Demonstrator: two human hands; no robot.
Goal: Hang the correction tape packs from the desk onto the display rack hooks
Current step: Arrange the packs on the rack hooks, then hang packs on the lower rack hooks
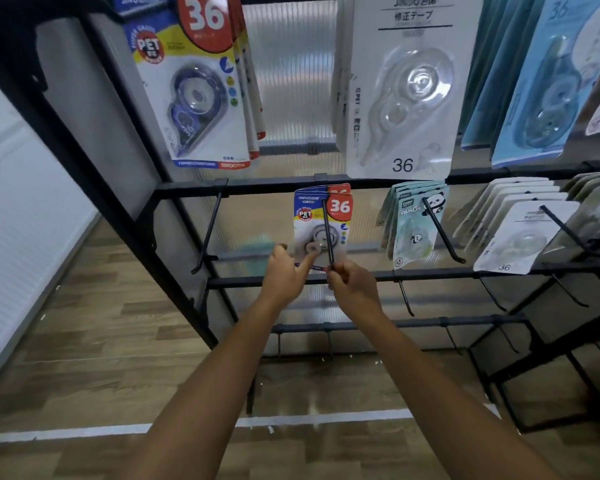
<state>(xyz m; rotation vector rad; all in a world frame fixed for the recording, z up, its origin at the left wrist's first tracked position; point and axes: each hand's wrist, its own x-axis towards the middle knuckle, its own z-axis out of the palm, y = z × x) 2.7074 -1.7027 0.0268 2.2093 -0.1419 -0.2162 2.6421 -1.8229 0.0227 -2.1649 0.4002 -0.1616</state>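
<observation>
The hanging step is under way: the left hand [284, 271] pinches the packs [321, 225] just above it, already threaded on the hook [327, 233], whose tip the right hand [352, 284] grips. Next, probably slide them back and release.

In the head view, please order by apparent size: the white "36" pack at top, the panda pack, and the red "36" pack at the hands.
1. White "36" pack, largest; it hangs nearer the camera.
2-3. Red "36" pack and panda pack look alike; I cannot rank them.
</observation>
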